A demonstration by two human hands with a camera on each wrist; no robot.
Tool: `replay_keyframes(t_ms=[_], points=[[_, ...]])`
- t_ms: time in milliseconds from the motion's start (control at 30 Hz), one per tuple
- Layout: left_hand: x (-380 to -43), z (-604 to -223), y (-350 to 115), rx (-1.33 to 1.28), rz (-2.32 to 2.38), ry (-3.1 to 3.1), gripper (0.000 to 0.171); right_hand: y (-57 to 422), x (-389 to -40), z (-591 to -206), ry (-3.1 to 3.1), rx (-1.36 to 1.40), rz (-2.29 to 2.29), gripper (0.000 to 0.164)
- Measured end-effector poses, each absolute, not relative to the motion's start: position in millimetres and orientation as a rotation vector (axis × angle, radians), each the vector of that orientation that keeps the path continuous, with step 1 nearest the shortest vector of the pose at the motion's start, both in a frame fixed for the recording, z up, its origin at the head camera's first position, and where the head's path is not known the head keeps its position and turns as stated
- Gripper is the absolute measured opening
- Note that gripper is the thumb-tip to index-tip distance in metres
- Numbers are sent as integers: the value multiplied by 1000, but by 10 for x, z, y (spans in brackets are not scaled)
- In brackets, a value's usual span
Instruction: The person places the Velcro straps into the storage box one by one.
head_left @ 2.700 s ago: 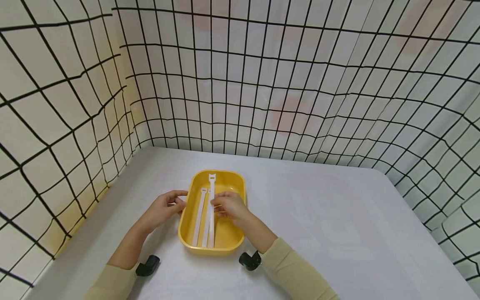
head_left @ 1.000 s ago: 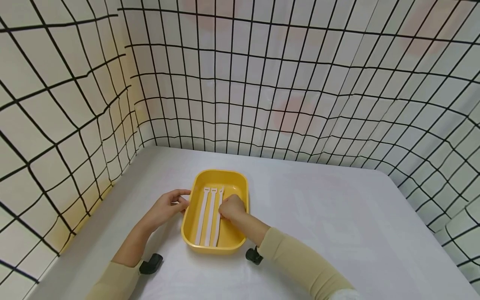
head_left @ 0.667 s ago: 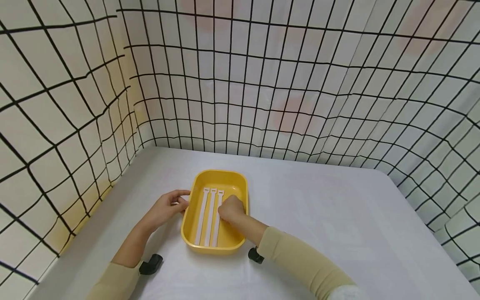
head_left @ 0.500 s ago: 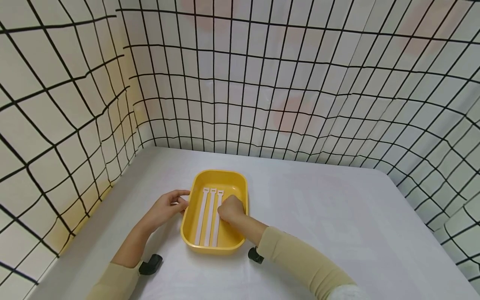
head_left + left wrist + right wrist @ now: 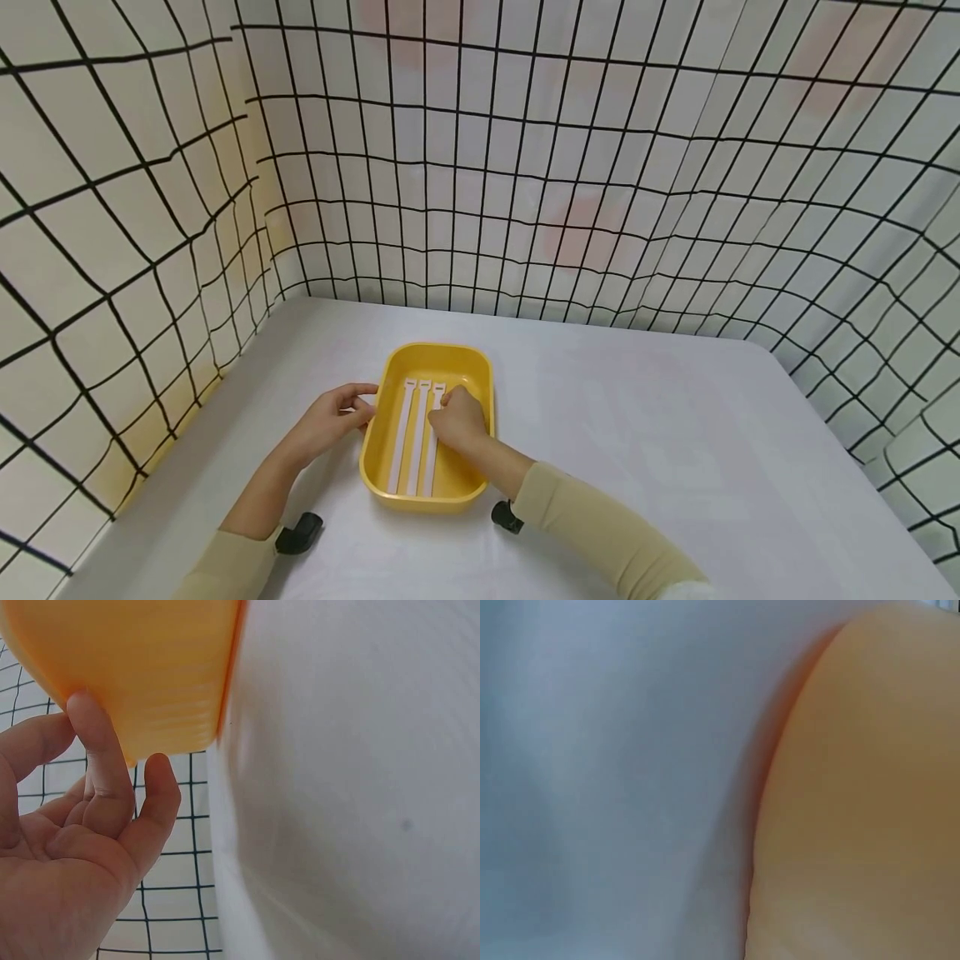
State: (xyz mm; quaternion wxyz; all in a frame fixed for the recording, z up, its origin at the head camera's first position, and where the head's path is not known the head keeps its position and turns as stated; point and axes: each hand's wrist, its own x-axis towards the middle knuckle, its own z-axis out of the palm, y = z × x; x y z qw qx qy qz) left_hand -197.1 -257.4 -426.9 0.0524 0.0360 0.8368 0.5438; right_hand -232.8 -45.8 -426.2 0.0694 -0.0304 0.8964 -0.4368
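Note:
Three white cable ties [image 5: 417,437] with slotted heads lie side by side in a yellow tray [image 5: 423,500], their heads toward the far end. My right hand [image 5: 461,421] reaches into the tray with bent fingers over the upper part of the rightmost tie [image 5: 431,467]; I cannot tell whether it pinches the tie. At the tray's left side is my left hand [image 5: 330,421], its fingers loosely bent and fingertips at the wall. The left wrist view shows a fingertip [image 5: 86,712] against the tray's outer wall [image 5: 150,667]. The right hand is out of its wrist view.
The tray stands on a white table [image 5: 637,458]. White walls with a black grid [image 5: 480,192] rise at the back and both sides. A dark wrist camera [image 5: 298,533] sits at the left cuff, another camera [image 5: 507,517] at the right.
My right hand earlier held a cable tie raised over the tray; that tie now lies at the right of the other two. The hand has since shifted slightly toward its head. My left hand stays put.

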Motion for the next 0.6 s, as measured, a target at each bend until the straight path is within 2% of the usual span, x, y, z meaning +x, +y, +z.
replay_keyframes(t_ms=[300,600], points=[[-1951,-4258,-2567,123,1652,2551,44,-458,-2323,-4250,2397,-209,-1608,17],[-1963,-4265,-2575,113,1655,2544,44,-399,-2300,-4151,2081,-319,-1874,23]])
